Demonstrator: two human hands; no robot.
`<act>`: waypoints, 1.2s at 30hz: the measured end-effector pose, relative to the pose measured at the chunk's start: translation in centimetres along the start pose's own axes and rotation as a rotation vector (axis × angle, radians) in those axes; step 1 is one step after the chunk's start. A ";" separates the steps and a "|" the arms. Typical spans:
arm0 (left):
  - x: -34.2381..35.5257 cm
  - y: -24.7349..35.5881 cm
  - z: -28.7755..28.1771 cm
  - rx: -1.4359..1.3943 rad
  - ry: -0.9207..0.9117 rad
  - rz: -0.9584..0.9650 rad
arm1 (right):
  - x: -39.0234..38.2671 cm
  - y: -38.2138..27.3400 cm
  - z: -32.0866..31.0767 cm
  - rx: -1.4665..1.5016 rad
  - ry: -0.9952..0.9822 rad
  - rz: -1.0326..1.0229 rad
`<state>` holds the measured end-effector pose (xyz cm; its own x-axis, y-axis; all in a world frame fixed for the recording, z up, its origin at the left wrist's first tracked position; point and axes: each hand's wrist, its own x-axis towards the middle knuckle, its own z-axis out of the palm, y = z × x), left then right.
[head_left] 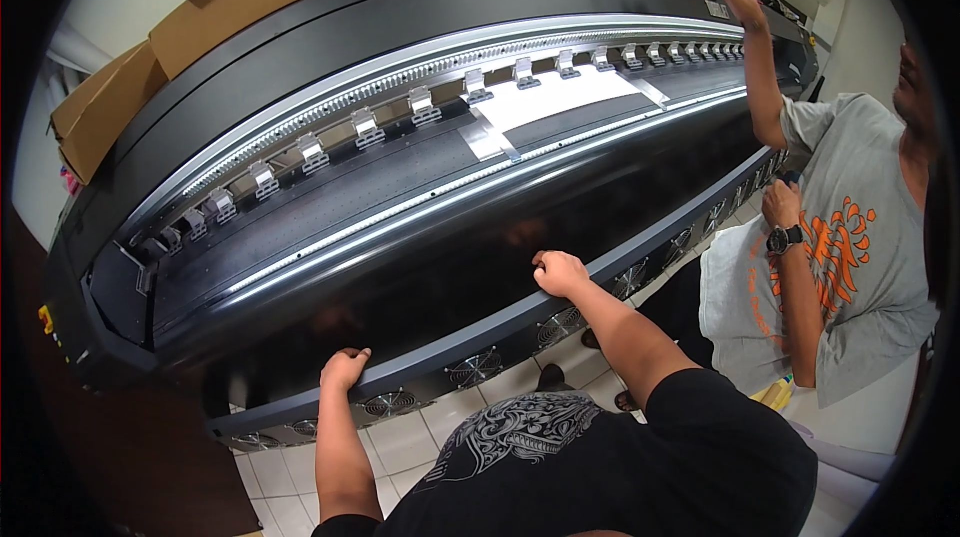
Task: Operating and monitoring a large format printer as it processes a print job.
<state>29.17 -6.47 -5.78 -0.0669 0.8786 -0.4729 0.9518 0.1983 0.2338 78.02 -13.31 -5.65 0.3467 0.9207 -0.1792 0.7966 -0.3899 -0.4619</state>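
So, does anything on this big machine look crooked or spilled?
Nothing looks spilled, and the white sheet looks flat on the black machine. The leftmost cardboard box seems tipped compared with its neighbours, but lens distortion may explain that.

Just beside my left grip (345, 369), a long rail (470, 340) is showing slate grey, and past it a panel (450, 257) is gleaming glossy black. Below the rail, fans (473, 367) are glinting silver in ringed patterns above floor tiles (400, 437) showing off-white, squared by darker lines. Behind both grips I am wearing a black shirt (740, 437) with a swirling pale-grey print (530, 427). Ahead of my right grip (560, 274), a sheet (560, 102) is shining plain white between silvery strips (486, 139); farther off, boxes (235, 12) are showing brown. Rightward, a co-worker's top (870, 137) is showing grey with orange motifs (845, 242).
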 end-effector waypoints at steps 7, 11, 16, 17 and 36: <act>0.1 0.1 0.2 0.009 -0.006 0.013 | 0.6 1.0 0.8 0.007 0.043 -0.030; -0.1 0.1 0.1 0.018 -0.005 0.011 | 0.0 0.1 0.0 0.006 -0.008 -0.014; -0.6 0.3 -0.2 0.014 0.008 0.023 | 0.4 0.6 0.7 -0.010 0.036 -0.041; -0.4 0.2 -0.2 0.007 0.004 0.019 | 0.6 0.5 0.7 -0.005 0.019 -0.045; -1.4 0.2 0.8 -0.098 0.269 0.115 | -0.4 0.6 0.5 0.051 0.094 -0.092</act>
<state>29.71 -8.01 -5.72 -0.0492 0.9786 -0.1997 0.9251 0.1201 0.3603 78.13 -13.94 -6.26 0.3199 0.9460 -0.0524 0.8017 -0.2998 -0.5170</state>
